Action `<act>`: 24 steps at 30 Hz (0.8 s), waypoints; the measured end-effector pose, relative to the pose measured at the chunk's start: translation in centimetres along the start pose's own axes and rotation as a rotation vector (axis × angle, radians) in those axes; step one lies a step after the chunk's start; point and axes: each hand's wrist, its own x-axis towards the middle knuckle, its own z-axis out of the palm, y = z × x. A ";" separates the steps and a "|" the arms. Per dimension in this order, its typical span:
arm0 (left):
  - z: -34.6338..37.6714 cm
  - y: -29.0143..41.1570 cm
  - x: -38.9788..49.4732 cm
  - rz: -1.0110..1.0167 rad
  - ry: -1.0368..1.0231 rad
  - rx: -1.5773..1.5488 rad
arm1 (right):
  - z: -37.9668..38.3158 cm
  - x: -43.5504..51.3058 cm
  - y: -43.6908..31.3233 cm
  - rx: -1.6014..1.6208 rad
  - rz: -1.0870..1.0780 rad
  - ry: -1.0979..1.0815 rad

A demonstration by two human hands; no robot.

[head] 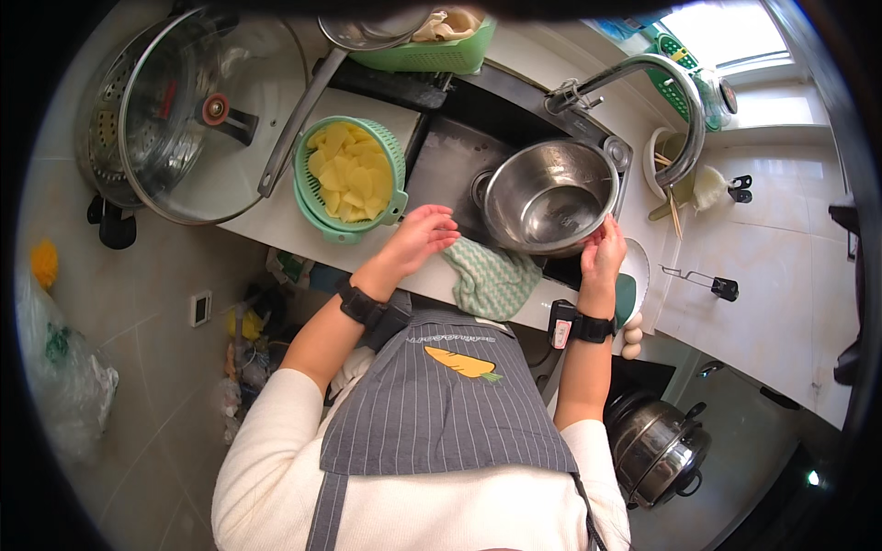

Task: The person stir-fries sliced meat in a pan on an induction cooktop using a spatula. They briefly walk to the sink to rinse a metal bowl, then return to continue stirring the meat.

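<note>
My right hand (603,253) grips the right rim of a stainless steel basin (508,210), fingers partly hidden beneath it. The basin is tilted over the dark sink (444,165), and its inside looks wet. My left hand (422,237) hangs over the sink's front edge, palm turned toward the basin, holding nothing. Just left of that hand, a mint-green colander (396,155) sits in a matching bowl (306,206) on the counter. Pale yellow slices, apparently potato, (348,172) fill the colander. A green-and-white patterned cloth (493,281) drapes over the counter edge between my hands.
A curved metal faucet (696,117) rises behind the sink. Leftward stand a large glass lid (186,158) and a long-handled pan (303,124). A green basket (441,56) sits behind. Eggs (631,336) and a white plate (639,265) lie near my right wrist.
</note>
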 end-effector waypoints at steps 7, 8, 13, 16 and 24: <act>3.2 -1.4 1.9 -0.017 0.099 0.009 | 0.9 -1.5 4.6 0.365 0.432 0.184; 3.1 -1.4 2.0 0.028 0.123 -0.009 | 1.1 -1.3 5.7 0.389 0.474 0.206; 1.4 -1.0 1.4 0.170 0.278 -0.008 | 1.4 -0.3 11.3 0.422 0.596 0.229; 0.8 -0.7 0.8 0.194 0.305 -0.057 | 1.7 0.8 13.9 0.405 0.638 0.228; 0.0 -0.1 -0.5 0.169 0.273 -0.035 | 1.5 2.5 16.8 0.286 0.724 0.264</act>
